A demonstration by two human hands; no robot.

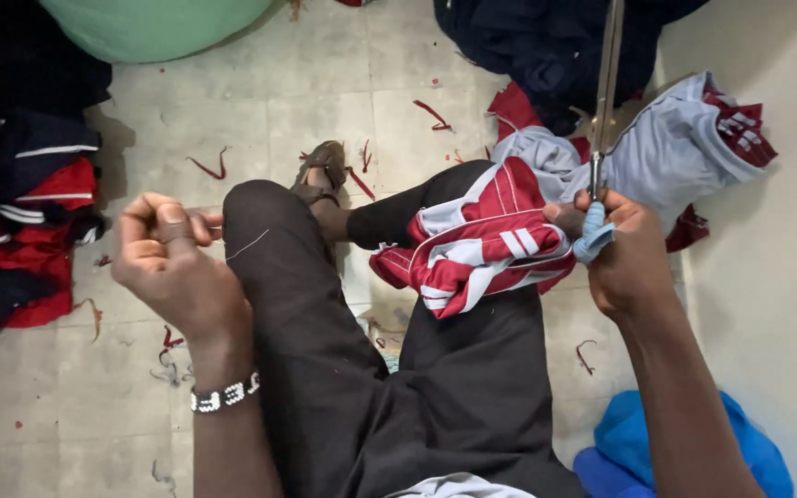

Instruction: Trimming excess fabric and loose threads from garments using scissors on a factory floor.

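My right hand (624,254) grips the blue-wrapped handle of long metal scissors (607,88), whose blades point up and away from me. A red and white garment (481,242) lies folded over my right knee, just left of that hand. My left hand (170,263) hovers above my left knee with its fingers curled shut; whether it pinches a thread I cannot tell. A beaded bracelet (225,395) circles that wrist. I sit on the floor in dark trousers (352,369), one sandalled foot (321,180) stretched ahead.
A grey garment with dark red trim (675,148) lies beyond the scissors. Red and navy clothes (20,212) are heaped at the left. A green sack (154,28) and dark clothes (546,41) sit at the top. Blue cloth (634,443) lies bottom right. Red scraps (209,168) litter the tiles.
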